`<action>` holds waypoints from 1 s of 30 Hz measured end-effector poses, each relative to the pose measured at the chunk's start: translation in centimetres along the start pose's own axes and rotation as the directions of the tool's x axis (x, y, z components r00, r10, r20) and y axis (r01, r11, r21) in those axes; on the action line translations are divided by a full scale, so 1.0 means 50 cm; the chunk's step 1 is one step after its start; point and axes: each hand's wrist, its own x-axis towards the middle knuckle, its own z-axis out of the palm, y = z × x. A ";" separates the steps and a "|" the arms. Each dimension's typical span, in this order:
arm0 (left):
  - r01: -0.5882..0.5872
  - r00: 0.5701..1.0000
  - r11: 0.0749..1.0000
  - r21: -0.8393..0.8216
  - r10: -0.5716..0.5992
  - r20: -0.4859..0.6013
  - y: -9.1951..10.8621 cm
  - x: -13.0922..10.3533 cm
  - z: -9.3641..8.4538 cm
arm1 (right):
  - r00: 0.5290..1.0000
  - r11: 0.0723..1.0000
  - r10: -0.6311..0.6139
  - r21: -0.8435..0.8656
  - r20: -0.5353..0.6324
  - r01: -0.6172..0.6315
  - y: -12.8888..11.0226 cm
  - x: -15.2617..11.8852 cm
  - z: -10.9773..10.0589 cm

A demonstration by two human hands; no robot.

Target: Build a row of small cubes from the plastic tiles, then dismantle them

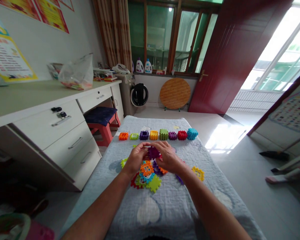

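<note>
Currently I'm gripping purple pc (pixel 153 153) btwn L hand (pixel 137 156) & R hand (pixel 167 155), short of table's (pixel 170 210) far edge.

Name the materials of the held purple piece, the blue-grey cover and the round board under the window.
Purple piece: probably moulded plastic, evenly coloured and stiff-looking.
Blue-grey cover: likely woven cloth, matte and softly wrinkled.
Round board: smooth-looking wood or laminate, streaked like grain.
</note>
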 end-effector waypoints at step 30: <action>-0.107 0.994 0.988 0.108 0.110 -0.019 -0.046 0.002 -0.037 | 0.982 0.927 0.140 -0.364 0.124 -0.086 0.009 0.044 0.001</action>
